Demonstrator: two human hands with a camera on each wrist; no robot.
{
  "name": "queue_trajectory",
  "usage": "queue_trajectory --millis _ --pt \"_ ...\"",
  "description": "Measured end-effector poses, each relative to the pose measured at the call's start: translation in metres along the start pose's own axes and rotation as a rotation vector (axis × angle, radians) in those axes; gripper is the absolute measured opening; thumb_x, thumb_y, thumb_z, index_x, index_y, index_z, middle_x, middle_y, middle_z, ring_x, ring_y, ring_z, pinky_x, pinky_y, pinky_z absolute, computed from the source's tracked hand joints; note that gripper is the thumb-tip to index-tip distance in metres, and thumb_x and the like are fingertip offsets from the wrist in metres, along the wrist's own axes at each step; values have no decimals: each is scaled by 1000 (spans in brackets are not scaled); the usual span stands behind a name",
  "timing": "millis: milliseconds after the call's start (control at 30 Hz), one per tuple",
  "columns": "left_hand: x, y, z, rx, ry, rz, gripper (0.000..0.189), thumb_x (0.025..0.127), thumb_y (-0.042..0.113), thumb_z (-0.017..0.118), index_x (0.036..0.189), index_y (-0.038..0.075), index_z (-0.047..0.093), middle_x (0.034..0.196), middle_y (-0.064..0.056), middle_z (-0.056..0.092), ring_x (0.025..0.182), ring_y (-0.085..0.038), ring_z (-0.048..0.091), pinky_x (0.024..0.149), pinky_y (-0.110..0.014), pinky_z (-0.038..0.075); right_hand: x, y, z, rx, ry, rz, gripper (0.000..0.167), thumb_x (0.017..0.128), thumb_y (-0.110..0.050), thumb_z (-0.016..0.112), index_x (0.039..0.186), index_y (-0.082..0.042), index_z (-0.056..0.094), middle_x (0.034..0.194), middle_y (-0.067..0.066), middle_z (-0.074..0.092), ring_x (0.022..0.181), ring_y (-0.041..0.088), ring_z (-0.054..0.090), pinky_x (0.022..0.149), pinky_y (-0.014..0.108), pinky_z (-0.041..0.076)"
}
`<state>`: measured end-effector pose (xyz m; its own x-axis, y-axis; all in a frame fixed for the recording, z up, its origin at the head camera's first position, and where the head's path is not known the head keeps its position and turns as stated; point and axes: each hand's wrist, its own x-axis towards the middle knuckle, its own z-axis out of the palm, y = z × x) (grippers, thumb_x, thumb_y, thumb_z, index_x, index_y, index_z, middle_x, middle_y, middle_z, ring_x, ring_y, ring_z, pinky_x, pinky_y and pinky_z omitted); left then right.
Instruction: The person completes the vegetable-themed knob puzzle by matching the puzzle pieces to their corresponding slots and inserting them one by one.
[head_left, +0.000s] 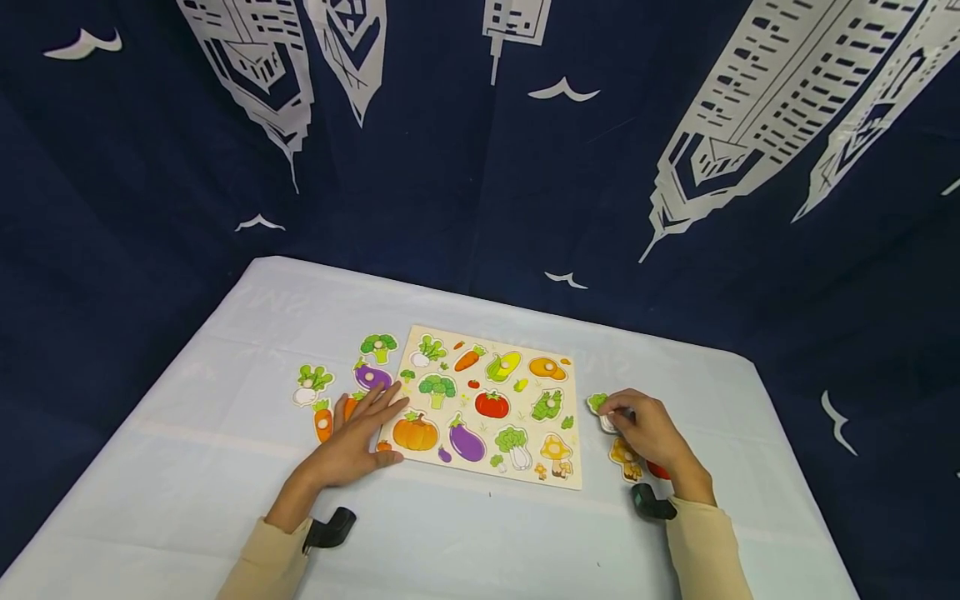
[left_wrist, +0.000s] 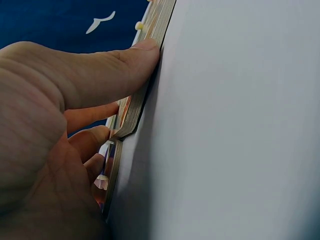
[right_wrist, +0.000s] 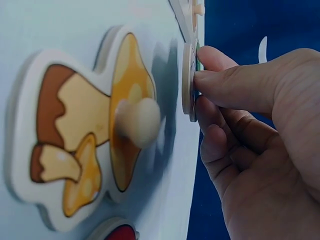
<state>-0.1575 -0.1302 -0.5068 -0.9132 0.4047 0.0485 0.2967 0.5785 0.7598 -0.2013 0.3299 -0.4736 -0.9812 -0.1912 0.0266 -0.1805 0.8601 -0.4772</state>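
Your left hand (head_left: 348,446) lies with fingers spread and straight over the puzzle board's (head_left: 465,400) left edge, near a carrot piece (head_left: 322,422). Your right hand (head_left: 654,429) pinches the bok choy piece (head_left: 597,402), right of the board, just beyond the mushroom piece (head_left: 625,458)

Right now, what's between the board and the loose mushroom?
Only a bare strip of white cloth; the head view shows nothing lying between the board and the loose mushroom.
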Motion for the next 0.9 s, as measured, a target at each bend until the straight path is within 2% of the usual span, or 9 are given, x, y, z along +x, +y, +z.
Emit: queue_trajectory --millis 433,900 --pt "-1 1 -1 10 -1 -5 77 83 10 80 151 6 44 166 -14 23 154 -40 10 115 -66 -17 -3 -3 -3 -12 14 -29 17 91 3 65 97 -10 75 111 11 70 81 17 54 66 24 47" --pt "-1 1 0 -19 7 14 77 82 8 80 150 4 44 165 -15 24 154 -42 11 115 -65 -17 -3 -14 -2 8 14 -99 20 90 6 66 94 -10 76 110 9 71 87 17 57 68 25 48"
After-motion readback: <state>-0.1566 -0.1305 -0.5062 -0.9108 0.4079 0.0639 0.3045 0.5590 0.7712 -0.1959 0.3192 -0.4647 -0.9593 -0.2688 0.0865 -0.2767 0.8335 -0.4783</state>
